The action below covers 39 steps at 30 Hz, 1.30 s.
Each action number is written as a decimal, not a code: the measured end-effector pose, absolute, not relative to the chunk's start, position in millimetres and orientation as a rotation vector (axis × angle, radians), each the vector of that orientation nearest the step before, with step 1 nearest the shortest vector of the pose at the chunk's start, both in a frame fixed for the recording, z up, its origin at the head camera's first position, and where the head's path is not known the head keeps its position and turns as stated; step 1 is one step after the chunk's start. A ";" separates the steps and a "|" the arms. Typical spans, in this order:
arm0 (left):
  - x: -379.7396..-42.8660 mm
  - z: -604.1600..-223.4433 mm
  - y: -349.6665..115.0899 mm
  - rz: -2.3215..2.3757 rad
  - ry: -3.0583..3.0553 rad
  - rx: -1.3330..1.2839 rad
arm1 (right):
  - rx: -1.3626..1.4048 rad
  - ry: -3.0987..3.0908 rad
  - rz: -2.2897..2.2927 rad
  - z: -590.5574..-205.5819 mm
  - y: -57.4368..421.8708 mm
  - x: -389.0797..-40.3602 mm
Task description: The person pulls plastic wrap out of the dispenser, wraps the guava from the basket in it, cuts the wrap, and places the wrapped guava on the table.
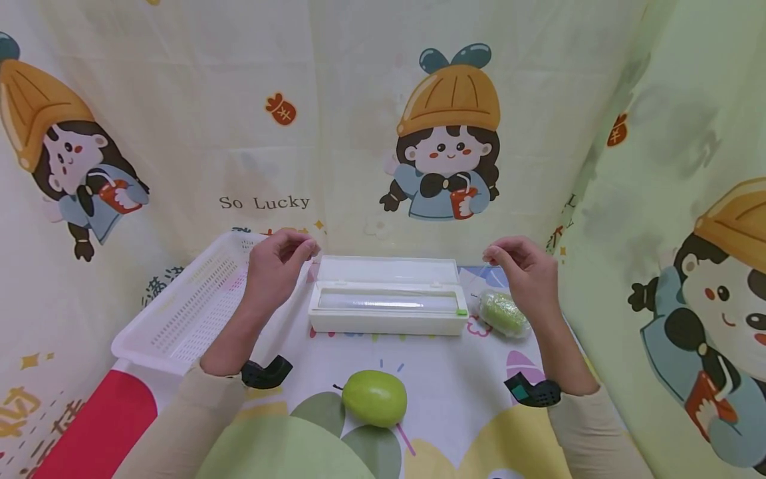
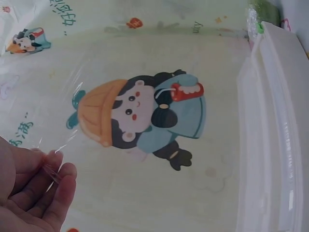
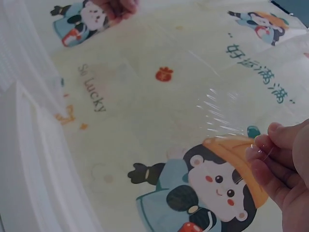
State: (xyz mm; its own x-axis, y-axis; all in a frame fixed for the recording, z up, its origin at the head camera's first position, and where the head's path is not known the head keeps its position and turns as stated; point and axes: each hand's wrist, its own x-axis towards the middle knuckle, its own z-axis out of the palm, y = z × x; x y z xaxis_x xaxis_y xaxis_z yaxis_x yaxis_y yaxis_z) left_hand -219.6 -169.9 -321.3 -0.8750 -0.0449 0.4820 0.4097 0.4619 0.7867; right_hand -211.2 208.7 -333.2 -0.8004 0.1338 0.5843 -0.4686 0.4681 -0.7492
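Observation:
A clear sheet of cling film [image 3: 219, 113] is stretched between my two hands, showing mostly by its glints. At its left end, my left hand [image 1: 276, 266] pinches the film between thumb and fingertips. My right hand [image 1: 529, 273] pinches the opposite end in the same manner. Below and between them stands a white cling film dispenser [image 1: 389, 324], lid raised, with the roll [image 1: 389, 301] visible through its window. Nearer to me lies a green fruit [image 1: 375, 398] with a dark stem. Beneath the right hand, a second green fruit [image 1: 504, 314] is wrapped in film.
To the left, behind my left forearm, is a white perforated basket [image 1: 152, 356]. A patterned cloth [image 1: 455, 372] covers the table. Printed curtains [image 1: 353, 133] rise at the back and both sides. Each wrist carries a black device.

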 end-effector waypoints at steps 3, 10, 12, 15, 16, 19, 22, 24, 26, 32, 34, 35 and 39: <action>-215.0 -312.7 -170.3 -1.398 -2.269 -0.315 | 0.293 -2.112 1.333 -323.8 208.7 -207.0; -203.5 -293.7 -171.6 -1.360 -2.233 -0.372 | 0.360 -2.037 1.328 -304.8 208.0 -196.2; -200.8 -289.4 -172.5 -1.339 -2.226 -0.381 | 0.382 -2.014 1.331 -300.5 208.2 -193.3; -197.4 -282.8 -173.7 -1.338 -2.206 -0.381 | 0.414 -1.975 1.337 -293.9 208.8 -189.4; -196.3 -280.2 -173.9 -1.339 -2.196 -0.383 | 0.423 -1.961 1.334 -291.7 209.1 -188.2; -193.1 -271.0 -173.8 -1.331 -2.160 -0.410 | 0.458 -1.895 1.352 -285.4 210.1 -185.0; -189.1 -262.8 -173.7 -1.324 -2.126 -0.448 | 0.493 -1.827 1.370 -280.4 210.5 -181.1; -186.5 -259.8 -174.2 -1.334 -2.108 -0.473 | 0.518 -1.791 1.389 -278.3 210.2 -178.6; -184.6 -259.0 -175.4 -1.373 -2.095 -0.503 | 0.545 -1.770 1.411 -277.2 210.1 -176.0; -183.2 -265.5 -183.1 -1.520 -2.075 -0.646 | 0.646 -1.771 1.495 -280.6 211.8 -172.5; -182.9 -268.7 -186.2 -1.555 -2.068 -0.692 | 0.664 -1.803 1.494 -282.9 212.4 -172.2; -182.7 -270.2 -187.6 -1.566 -2.070 -0.708 | 0.680 -1.814 1.503 -284.3 212.6 -171.9; -182.4 -276.8 -191.0 -1.594 -2.104 -0.739 | 0.716 -1.885 1.531 -291.5 212.6 -170.2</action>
State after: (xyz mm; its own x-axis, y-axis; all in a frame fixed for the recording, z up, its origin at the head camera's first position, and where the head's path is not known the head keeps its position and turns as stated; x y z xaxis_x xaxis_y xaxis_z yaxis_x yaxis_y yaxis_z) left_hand -182.4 -191.0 -276.8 -0.7813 0.1708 0.6004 0.6242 0.2106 0.7523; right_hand -170.2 212.6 -291.5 -0.6740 -0.0366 0.7379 -0.7297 0.1888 -0.6572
